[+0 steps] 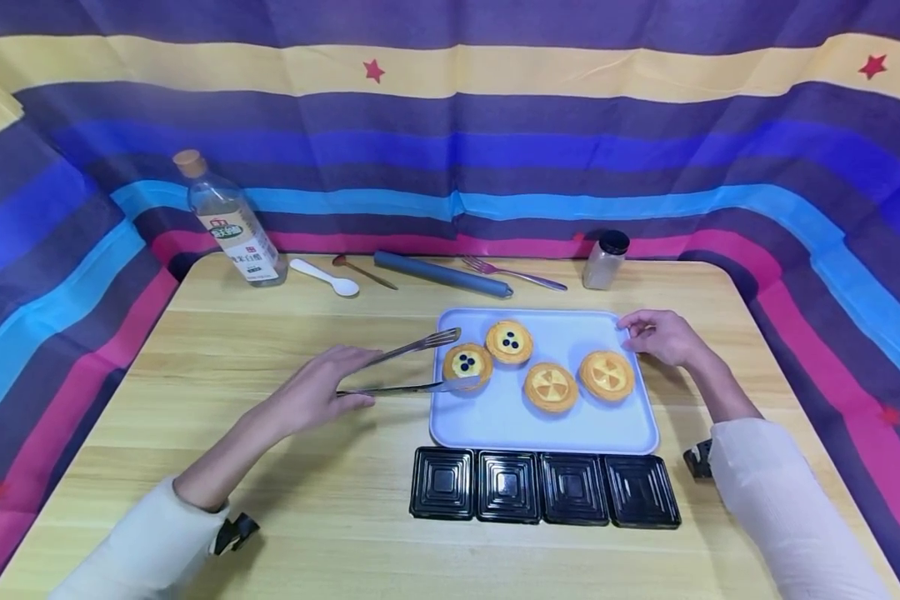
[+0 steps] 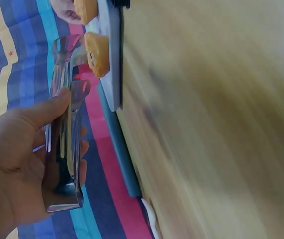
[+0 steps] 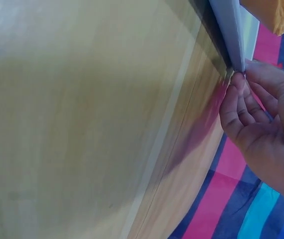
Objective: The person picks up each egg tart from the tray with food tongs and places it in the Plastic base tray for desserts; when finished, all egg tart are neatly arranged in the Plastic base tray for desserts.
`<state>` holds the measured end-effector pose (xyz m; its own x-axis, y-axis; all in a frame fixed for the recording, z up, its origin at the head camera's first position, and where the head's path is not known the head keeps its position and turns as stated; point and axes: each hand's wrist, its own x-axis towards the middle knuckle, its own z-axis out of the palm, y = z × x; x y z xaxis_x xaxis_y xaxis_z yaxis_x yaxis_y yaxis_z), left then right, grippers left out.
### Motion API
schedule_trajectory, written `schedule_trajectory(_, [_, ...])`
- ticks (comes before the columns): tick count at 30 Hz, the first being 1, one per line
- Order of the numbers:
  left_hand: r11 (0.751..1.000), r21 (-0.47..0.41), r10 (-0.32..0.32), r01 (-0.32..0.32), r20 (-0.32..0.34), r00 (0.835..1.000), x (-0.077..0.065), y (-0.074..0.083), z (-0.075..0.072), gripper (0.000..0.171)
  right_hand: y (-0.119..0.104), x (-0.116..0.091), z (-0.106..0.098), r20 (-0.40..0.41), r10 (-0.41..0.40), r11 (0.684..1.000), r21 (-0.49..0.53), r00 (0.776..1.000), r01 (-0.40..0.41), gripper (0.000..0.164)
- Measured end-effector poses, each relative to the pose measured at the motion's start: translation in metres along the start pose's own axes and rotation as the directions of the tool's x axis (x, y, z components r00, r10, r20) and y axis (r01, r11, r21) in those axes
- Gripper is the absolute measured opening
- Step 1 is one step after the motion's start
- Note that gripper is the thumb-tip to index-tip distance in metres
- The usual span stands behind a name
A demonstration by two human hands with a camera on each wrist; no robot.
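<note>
Nearest me, four black trays [image 1: 507, 486] hold no tarts (work barely begun, I judge). Beyond, all four tarts [image 1: 551, 387] sit on the pale tray [image 1: 480, 421]; my right hand [image 1: 663, 336] pinches its right rim, my left hand [image 1: 318, 390] grips spread tongs [image 1: 412, 347] at the leftmost tart [image 1: 457, 367], with open counter [image 1: 330, 508] leftward and a grey rod [image 1: 442, 275] near the far edge.

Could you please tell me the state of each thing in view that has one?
Left hand: holding the tongs
Tongs: spread open
Right hand: pinching the edge of the tray
Tray: bearing four tarts
Tarts: filling upward
Bottle: upright, capped
Jar: upright, capped
Black containers: four in a row
White spoon: lying
Brown spoon: lying
Fork: lying
Grey rod: lying
</note>
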<state>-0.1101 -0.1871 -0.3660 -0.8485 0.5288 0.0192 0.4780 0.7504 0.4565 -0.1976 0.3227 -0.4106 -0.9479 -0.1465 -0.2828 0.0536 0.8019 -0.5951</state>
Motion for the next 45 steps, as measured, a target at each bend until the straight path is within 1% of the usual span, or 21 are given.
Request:
schedule_trajectory(8, [0.997, 0.042, 0.061, -0.063, 0.042, 0.997, 0.016, 0.001, 0.000, 0.060, 0.004, -0.001, 0.000, -0.002, 0.006, 1.000, -0.007, 1.000, -0.006, 0.035])
schedule_trajectory(12, [0.997, 0.043, 0.057, -0.059, 0.053, 0.997, 0.020, 0.002, 0.000, 0.061, 0.003, 0.000, 0.000, -0.003, -0.011, 1.000, -0.003, 1.000, 0.011, 0.034])
schedule_trajectory(16, [0.998, 0.040, 0.048, -0.051, 0.062, 0.997, 0.022, 0.003, -0.002, 0.061, 0.002, 0.001, 0.000, 0.005, 0.010, 1.000, 0.000, 1.000, -0.010, 0.034])
schedule_trajectory(20, [0.998, 0.046, 0.039, -0.042, 0.069, 0.997, 0.025, 0.004, -0.003, 0.062, 0.001, 0.001, 0.000, 0.005, 0.012, 1.000, -0.003, 1.000, -0.012, 0.034])
schedule_trajectory(26, [0.998, 0.056, 0.037, -0.041, 0.073, 0.997, 0.025, 0.004, -0.002, 0.060, 0.001, 0.002, 0.001, -0.004, -0.012, 1.000, -0.011, 1.000, 0.012, 0.033])
schedule_trajectory(29, [0.997, 0.060, 0.049, -0.053, 0.065, 0.997, 0.025, 0.004, -0.002, 0.060, 0.002, 0.002, 0.001, -0.005, -0.018, 1.000, -0.018, 1.000, 0.018, 0.032])
schedule_trajectory(40, [0.991, 0.101, 0.084, -0.088, 0.044, 0.996, 0.024, 0.005, -0.001, 0.057, 0.001, 0.001, 0.001, -0.006, -0.004, 1.000, -0.007, 1.000, 0.004, 0.033])
schedule_trajectory(45, [0.990, 0.103, 0.096, -0.099, 0.027, 0.995, 0.021, 0.005, -0.003, 0.057, 0.001, 0.001, 0.001, -0.011, 0.000, 1.000, -0.006, 1.000, 0.000, 0.033])
